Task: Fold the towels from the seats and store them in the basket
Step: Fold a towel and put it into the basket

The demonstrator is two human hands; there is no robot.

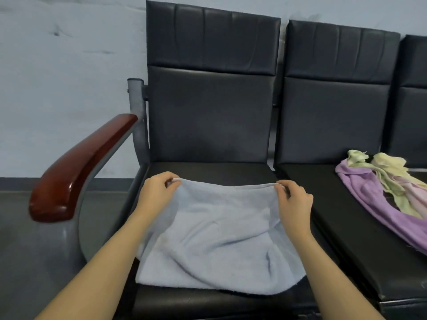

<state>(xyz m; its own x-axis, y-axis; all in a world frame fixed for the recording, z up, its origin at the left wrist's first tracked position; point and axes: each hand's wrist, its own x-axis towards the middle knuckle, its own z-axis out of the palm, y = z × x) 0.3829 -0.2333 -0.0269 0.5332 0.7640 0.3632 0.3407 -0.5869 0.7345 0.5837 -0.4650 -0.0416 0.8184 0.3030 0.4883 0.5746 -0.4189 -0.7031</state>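
Note:
A light blue towel lies rumpled on the black seat of the left chair. My left hand pinches its far left corner. My right hand pinches its far right corner, so the far edge is stretched between both hands a little above the seat. On the neighbouring seat to the right lies a heap of towels: a purple towel, a pale green one and a pink one. No basket is in view.
A red-brown wooden armrest on a grey metal frame stands left of the chair. The second black seat adjoins on the right, with a third chair at the frame's edge. A pale wall is behind and grey floor lies left.

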